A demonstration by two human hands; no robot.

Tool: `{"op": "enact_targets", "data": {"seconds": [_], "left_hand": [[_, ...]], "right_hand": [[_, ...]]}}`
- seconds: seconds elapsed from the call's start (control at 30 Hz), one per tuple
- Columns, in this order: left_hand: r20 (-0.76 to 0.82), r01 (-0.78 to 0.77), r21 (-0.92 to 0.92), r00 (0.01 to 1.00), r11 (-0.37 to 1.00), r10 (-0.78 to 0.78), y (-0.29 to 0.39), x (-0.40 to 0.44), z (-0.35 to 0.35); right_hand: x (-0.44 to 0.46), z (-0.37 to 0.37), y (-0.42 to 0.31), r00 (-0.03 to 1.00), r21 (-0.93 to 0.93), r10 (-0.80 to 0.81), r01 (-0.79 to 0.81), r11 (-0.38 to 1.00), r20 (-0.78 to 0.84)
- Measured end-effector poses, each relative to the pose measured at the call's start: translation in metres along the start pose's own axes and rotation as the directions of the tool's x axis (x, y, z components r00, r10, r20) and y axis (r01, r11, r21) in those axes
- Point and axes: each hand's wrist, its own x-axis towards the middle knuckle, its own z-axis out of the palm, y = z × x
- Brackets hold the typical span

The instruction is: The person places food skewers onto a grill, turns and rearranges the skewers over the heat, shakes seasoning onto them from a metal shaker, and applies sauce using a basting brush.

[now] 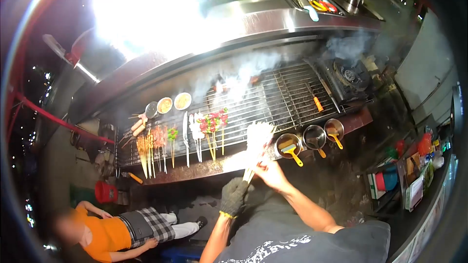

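My left hand [233,197], in a dark grey glove with a yellow cuff, is closed around the stick ends of a bundle of pale skewers [259,136]. The food ends point up toward the grill [287,85] and look washed out by bright light. My bare right hand [271,173] is at the same bundle, its fingers closed on the sticks just above the glove. Right of the skewers, metal pots hold a yellow-handled brush [292,156] and another brush [335,138]. Meat skewers [158,141] and red-and-green skewers [213,122] lie on the grate to the left.
Two bowls of food [183,101] stand on the grill's far left side. Smoke rises mid-grate. An orange-handled tool [318,103] lies on the right, near a gas burner [349,75]. Tongs [319,5] rest in a tray above. A person in orange [109,231] is at lower left.
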Motion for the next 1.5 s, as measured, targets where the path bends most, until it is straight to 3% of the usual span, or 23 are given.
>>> {"op": "enact_targets", "data": {"seconds": [0.1,0.27,0.33,0.4,0.53,0.6,0.67,0.73,0.77,0.8,0.83,0.87,0.97,1.03,1.07,1.1,1.2,1.23,1.27,1.33,1.37,1.43,1.5], "left_hand": [[-0.02,0.038,-0.009,0.999,0.999,-0.038,0.006,0.027,0.035],[-0.006,0.108,-0.165,0.994,0.98,-0.111,0.001,0.058,0.058],[0.003,0.103,-0.137,0.995,0.985,-0.104,-0.003,0.066,0.061],[-0.03,0.01,-0.301,0.999,0.954,-0.02,0.003,0.068,0.066],[-0.046,0.027,-0.315,0.998,0.949,-0.044,0.001,0.086,0.064],[-0.061,-0.012,-0.255,0.998,0.967,-0.004,0.012,0.084,0.065],[-0.036,-0.064,-0.044,0.997,0.997,0.062,0.003,0.09,0.061],[-0.036,-0.11,-0.114,0.994,0.987,0.106,-0.013,0.102,0.058],[-0.07,-0.386,0.2,0.911,0.901,0.406,-0.007,0.108,0.059],[-0.009,-0.571,0.495,0.75,0.655,0.661,-0.001,0.112,0.06],[-0.076,-0.491,0.32,0.839,0.81,0.538,0.003,0.113,0.061],[-0.059,-0.494,0.405,0.826,0.769,0.561,0.014,0.116,0.06],[-0.104,-0.563,0.367,0.767,0.741,0.634,0.028,0.139,0.062],[-0.22,-0.272,-0.181,0.948,0.945,0.231,0.028,0.151,0.064],[-0.146,-0.065,-0.448,0.989,0.892,-0.001,0.024,0.158,0.062],[-0.09,0.007,-0.548,0.994,0.836,-0.067,0.009,0.169,0.056],[-0.158,0.158,-0.337,0.962,0.928,-0.221,-0.043,0.178,0.047],[-0.12,0.172,0.274,0.982,0.946,-0.144,-0.044,0.178,0.039],[-0.106,-0.019,0.233,0.993,0.972,0.044,-0.075,0.174,0.036],[0.116,0.277,-0.29,0.96,0.916,-0.253,-0.075,0.168,0.034],[0.118,0.284,-0.287,0.958,0.915,-0.261,-0.069,0.164,0.035],[0.142,0.342,-0.608,0.935,0.716,-0.326,-0.053,0.16,0.038],[0.116,0.306,-0.562,0.949,0.769,-0.292,-0.064,0.162,0.039]], "right_hand": [[0.009,-0.029,0.012,0.995,0.289,-0.084,0.094,0.953,-0.045],[0.029,-0.047,0.025,0.99,0.312,-0.019,0.062,0.948,-0.14],[0.04,-0.05,0.04,0.979,0.253,-0.038,0.089,0.963,-0.201],[0.046,-0.047,0.031,0.981,0.263,-0.012,0.063,0.963,-0.192],[0.054,-0.039,0.01,0.98,0.367,0.041,0.034,0.93,-0.194],[0.058,-0.033,0.008,0.975,0.351,-0.068,0.141,0.926,-0.211],[0.056,-0.035,0.016,0.99,0.277,-0.046,0.081,0.958,-0.132],[0.056,-0.033,0.021,1.0,0.02,0.022,-0.022,1.0,0.012],[0.052,-0.031,0.015,1.0,0.028,-0.003,0.002,1.0,0.013],[0.053,-0.03,0.016,1.0,0.023,0.0,-0.001,1.0,0.026],[0.053,-0.028,0.017,0.995,0.099,-0.086,0.092,0.991,-0.055],[0.052,-0.026,0.018,0.976,0.17,-0.164,0.187,0.968,-0.142],[0.054,-0.027,0.019,0.981,0.195,-0.136,0.161,0.968,-0.137],[0.051,-0.036,0.022,0.994,0.196,-0.022,0.043,0.98,-0.107],[0.051,-0.04,0.027,0.994,0.194,-0.023,0.043,0.98,-0.103],[0.052,-0.044,0.038,0.991,0.162,0.081,-0.064,0.985,-0.102],[0.052,-0.062,0.083,0.959,0.116,0.252,-0.238,0.964,-0.127],[0.049,-0.069,0.093,0.946,0.069,0.309,-0.303,0.95,-0.099],[0.045,-0.073,0.1,0.925,0.02,0.372,-0.372,0.928,-0.074],[0.036,-0.075,0.1,0.921,0.011,0.385,-0.385,0.923,-0.067],[0.035,-0.075,0.096,0.909,-0.014,0.416,-0.417,0.909,-0.032],[0.037,-0.075,0.097,0.894,-0.022,0.448,-0.448,0.894,0.013],[0.045,-0.072,0.106,0.91,-0.048,0.399,-0.406,0.913,-0.114]]}}
